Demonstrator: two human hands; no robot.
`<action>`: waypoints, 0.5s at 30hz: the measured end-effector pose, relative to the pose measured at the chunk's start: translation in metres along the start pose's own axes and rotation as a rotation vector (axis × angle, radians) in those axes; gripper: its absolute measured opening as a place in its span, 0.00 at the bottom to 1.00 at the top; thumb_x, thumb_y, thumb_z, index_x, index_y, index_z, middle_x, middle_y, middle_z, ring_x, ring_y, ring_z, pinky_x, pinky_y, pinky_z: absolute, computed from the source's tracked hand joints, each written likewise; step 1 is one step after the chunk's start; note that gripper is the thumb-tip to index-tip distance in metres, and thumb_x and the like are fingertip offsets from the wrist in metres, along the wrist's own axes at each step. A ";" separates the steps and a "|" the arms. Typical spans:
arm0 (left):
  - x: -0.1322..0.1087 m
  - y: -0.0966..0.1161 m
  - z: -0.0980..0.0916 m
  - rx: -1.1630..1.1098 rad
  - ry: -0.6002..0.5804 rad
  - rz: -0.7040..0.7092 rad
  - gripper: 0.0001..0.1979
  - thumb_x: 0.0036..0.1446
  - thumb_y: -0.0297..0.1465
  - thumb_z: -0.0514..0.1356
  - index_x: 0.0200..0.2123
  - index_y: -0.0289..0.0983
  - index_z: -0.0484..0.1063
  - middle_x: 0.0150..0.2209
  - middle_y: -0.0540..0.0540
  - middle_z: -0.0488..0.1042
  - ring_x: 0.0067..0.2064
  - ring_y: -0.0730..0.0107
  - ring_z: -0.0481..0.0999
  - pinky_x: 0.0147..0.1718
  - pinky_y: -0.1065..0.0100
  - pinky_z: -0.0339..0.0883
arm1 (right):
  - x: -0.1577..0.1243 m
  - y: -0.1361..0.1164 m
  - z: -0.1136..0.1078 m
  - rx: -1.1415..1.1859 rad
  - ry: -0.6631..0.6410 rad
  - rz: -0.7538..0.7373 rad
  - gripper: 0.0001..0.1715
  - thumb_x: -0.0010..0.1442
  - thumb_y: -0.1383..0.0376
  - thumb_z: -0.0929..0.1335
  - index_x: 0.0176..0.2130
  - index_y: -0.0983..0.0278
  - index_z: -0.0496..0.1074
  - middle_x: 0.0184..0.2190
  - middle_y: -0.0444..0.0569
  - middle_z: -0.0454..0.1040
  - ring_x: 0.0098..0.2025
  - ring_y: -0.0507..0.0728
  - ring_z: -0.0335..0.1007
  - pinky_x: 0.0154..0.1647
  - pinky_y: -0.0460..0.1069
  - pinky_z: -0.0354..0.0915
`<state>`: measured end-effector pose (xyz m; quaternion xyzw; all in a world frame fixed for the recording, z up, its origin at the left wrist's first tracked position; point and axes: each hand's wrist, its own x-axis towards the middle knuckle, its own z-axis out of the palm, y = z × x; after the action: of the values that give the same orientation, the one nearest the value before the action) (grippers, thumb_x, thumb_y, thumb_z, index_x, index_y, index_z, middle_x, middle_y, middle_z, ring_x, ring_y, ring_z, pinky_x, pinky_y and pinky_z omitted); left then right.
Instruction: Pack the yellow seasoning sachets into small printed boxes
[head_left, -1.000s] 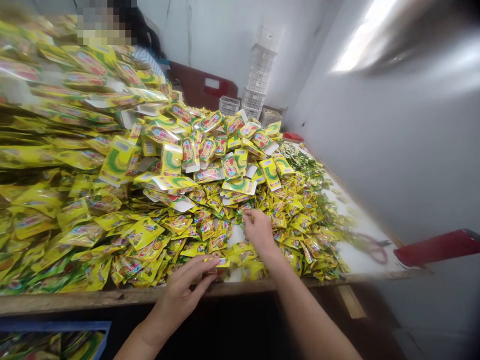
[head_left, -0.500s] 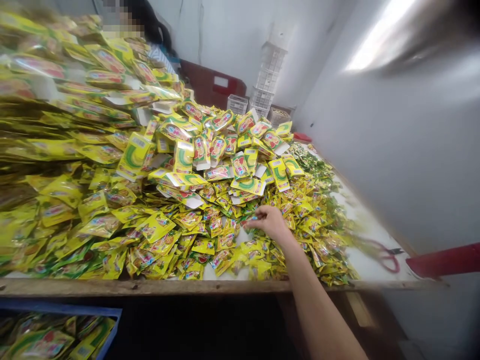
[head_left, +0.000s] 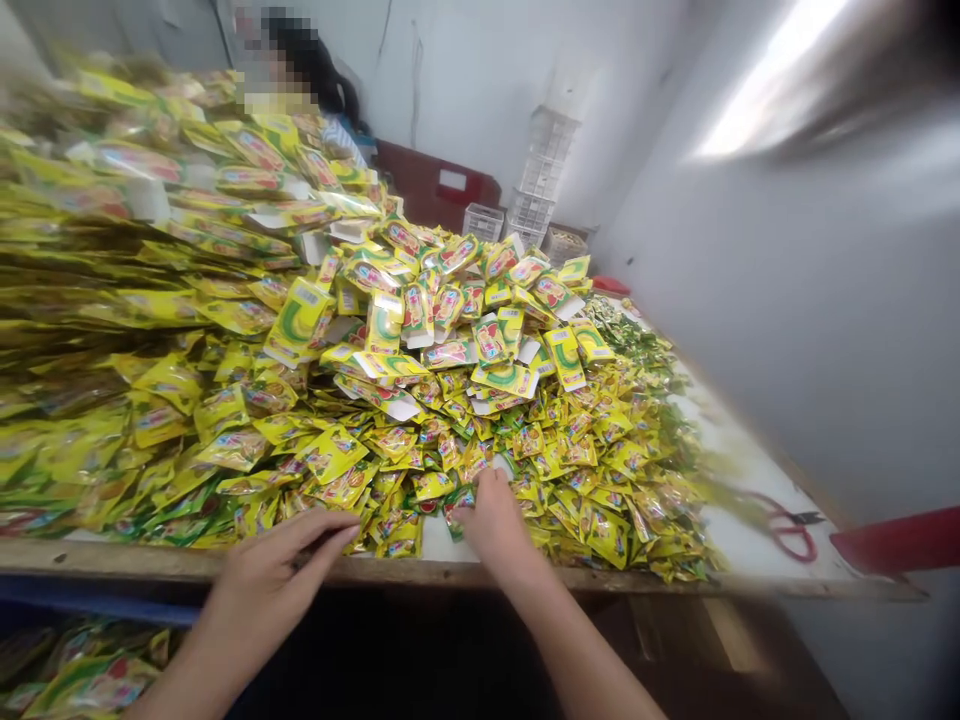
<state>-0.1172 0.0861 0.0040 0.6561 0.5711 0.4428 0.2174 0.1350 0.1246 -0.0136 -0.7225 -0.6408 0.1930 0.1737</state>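
Left hand [head_left: 279,572]: reaching in open, fingers loosely spread, holding nothing visible, just above the near table edge [head_left: 465,577] | Right hand [head_left: 495,523]: pressing down among the yellow foil sachets [head_left: 450,425], any pinch hidden | Sachets: lying heaped across the tabletop, spilling thinly to the near edge, apparently keeping them within easy reach | Far right: red-handled scissors [head_left: 787,530] lying on the table

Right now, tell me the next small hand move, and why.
Likely bring the sachet under the right hand over to the left hand: the left hand lies open at the table's wooden edge, and the right is down among the loose sachets.
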 end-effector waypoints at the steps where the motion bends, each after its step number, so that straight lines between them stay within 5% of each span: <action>1: 0.016 0.007 0.007 0.054 -0.030 0.084 0.08 0.50 0.42 0.65 0.32 0.46 0.80 0.33 0.51 0.82 0.36 0.58 0.80 0.39 0.66 0.71 | 0.001 0.000 -0.003 -0.008 -0.002 0.009 0.26 0.48 0.63 0.75 0.46 0.67 0.68 0.46 0.62 0.72 0.44 0.66 0.72 0.40 0.53 0.64; 5: 0.080 0.035 0.018 0.255 0.109 0.282 0.12 0.60 0.37 0.58 0.43 0.41 0.77 0.43 0.45 0.80 0.45 0.58 0.77 0.48 0.64 0.67 | 0.007 0.003 -0.007 0.027 -0.040 0.045 0.29 0.45 0.61 0.76 0.46 0.65 0.69 0.41 0.57 0.75 0.43 0.67 0.73 0.38 0.53 0.63; 9: 0.140 0.049 0.020 0.610 0.253 0.302 0.23 0.57 0.40 0.61 0.54 0.36 0.71 0.54 0.35 0.71 0.56 0.46 0.67 0.54 0.53 0.58 | 0.003 0.007 -0.004 0.080 -0.018 -0.006 0.21 0.46 0.64 0.76 0.41 0.60 0.72 0.37 0.51 0.76 0.38 0.62 0.73 0.35 0.51 0.61; 12: 0.170 0.058 0.035 0.833 0.106 0.307 0.18 0.55 0.39 0.62 0.48 0.37 0.74 0.54 0.34 0.71 0.57 0.43 0.63 0.54 0.49 0.54 | -0.009 0.005 -0.002 0.046 0.079 -0.192 0.16 0.46 0.68 0.75 0.37 0.59 0.73 0.39 0.48 0.75 0.41 0.61 0.70 0.39 0.51 0.60; 15: 0.185 0.065 0.052 0.943 -0.090 0.314 0.07 0.52 0.28 0.62 0.36 0.37 0.76 0.43 0.35 0.77 0.51 0.45 0.69 0.49 0.50 0.55 | -0.020 0.003 0.004 0.061 0.140 -0.316 0.15 0.46 0.72 0.73 0.35 0.58 0.73 0.40 0.48 0.73 0.44 0.61 0.67 0.42 0.51 0.60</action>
<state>-0.0459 0.2555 0.0905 0.7796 0.5933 0.1350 -0.1479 0.1337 0.1048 -0.0180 -0.6187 -0.7267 0.1318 0.2679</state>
